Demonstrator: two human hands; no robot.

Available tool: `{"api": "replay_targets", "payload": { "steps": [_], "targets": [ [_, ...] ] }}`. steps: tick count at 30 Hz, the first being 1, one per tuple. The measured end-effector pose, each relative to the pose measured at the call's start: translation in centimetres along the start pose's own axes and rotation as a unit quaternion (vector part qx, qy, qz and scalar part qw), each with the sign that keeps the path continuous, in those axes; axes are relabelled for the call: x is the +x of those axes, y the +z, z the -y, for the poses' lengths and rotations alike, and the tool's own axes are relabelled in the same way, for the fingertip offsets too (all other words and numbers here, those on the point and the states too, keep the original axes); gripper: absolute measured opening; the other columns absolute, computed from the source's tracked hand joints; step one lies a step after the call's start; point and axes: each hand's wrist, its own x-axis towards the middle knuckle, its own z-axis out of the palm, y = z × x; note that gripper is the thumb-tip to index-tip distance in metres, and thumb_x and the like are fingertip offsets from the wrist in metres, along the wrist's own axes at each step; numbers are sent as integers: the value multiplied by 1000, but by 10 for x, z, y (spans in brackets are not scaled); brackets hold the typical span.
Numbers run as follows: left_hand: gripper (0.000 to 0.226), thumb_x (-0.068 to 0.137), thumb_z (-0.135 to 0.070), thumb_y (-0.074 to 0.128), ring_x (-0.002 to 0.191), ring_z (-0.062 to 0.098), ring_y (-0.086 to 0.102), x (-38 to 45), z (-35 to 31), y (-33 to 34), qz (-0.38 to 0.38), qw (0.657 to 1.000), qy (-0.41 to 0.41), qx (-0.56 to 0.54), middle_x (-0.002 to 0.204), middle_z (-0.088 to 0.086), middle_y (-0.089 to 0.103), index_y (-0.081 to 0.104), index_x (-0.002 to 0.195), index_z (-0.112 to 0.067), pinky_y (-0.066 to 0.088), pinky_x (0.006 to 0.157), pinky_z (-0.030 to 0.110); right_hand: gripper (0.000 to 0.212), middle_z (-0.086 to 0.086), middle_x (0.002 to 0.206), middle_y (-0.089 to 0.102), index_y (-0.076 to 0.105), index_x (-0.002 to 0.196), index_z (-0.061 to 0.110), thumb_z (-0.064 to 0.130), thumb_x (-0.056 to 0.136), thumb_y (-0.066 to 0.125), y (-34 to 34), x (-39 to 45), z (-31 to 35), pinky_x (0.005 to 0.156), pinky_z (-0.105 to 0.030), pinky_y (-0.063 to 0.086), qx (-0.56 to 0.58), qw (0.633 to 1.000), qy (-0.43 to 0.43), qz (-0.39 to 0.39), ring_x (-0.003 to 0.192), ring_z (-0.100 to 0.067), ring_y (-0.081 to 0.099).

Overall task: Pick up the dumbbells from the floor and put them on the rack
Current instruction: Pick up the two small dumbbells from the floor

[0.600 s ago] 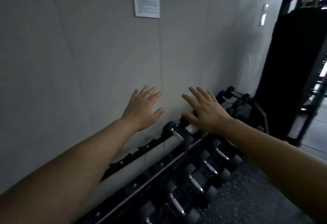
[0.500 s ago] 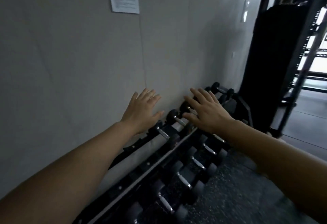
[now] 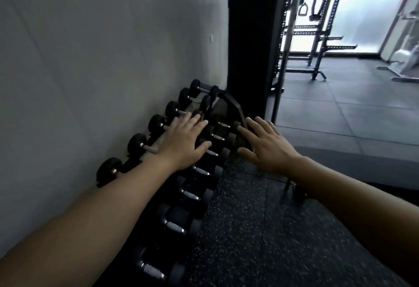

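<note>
A low black dumbbell rack (image 3: 233, 107) runs along the grey wall on the left. Its upper tier holds several black dumbbells (image 3: 156, 124) with chrome handles, and the lower tier holds several more (image 3: 174, 227). My left hand (image 3: 183, 143) hovers flat over the upper tier with fingers spread, holding nothing. My right hand (image 3: 265, 146) is stretched out to the right of the rack's end, fingers apart and empty. No dumbbell on the floor is in sight.
Speckled black rubber flooring (image 3: 260, 230) lies right of the rack. A tall black machine column (image 3: 249, 37) stands just past the rack's far end. A power rack (image 3: 317, 32) and a white machine (image 3: 405, 57) stand farther back by bright windows.
The view has swung right and down: the wall poster has left the frame and the gym floor and windows have come in. Both hands stay open and have dropped over the rack.
</note>
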Motion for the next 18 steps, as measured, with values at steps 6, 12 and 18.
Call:
{"api": "replay_targets", "payload": {
  "steps": [6, 12, 18],
  "targets": [
    [68, 90, -58, 41, 149, 21, 10, 87, 6, 70, 10, 997, 58, -41, 160, 4, 28, 34, 149, -25, 4, 120, 47, 72, -11, 164, 16, 24, 154, 25, 66, 94, 27, 37, 25, -66, 122, -49, 8, -20, 997, 68, 18, 150, -30, 6],
    [72, 86, -63, 33, 149, 23, 14, 183, 24, 129, 19, 991, 109, -72, 158, 6, 31, 35, 147, -25, 6, 120, 48, 72, -10, 164, 13, 21, 155, 26, 67, 95, 25, 72, 64, -132, 122, -46, 4, -34, 989, 140, 38, 151, -28, 3],
    [70, 88, -61, 35, 149, 24, 13, 272, 15, 194, 56, 984, 140, -100, 158, 8, 31, 35, 148, -24, 5, 120, 47, 71, -10, 164, 17, 25, 154, 25, 64, 95, 29, 103, 90, -198, 122, -46, 7, -29, 976, 209, 50, 150, -29, 6]
  ]
}}
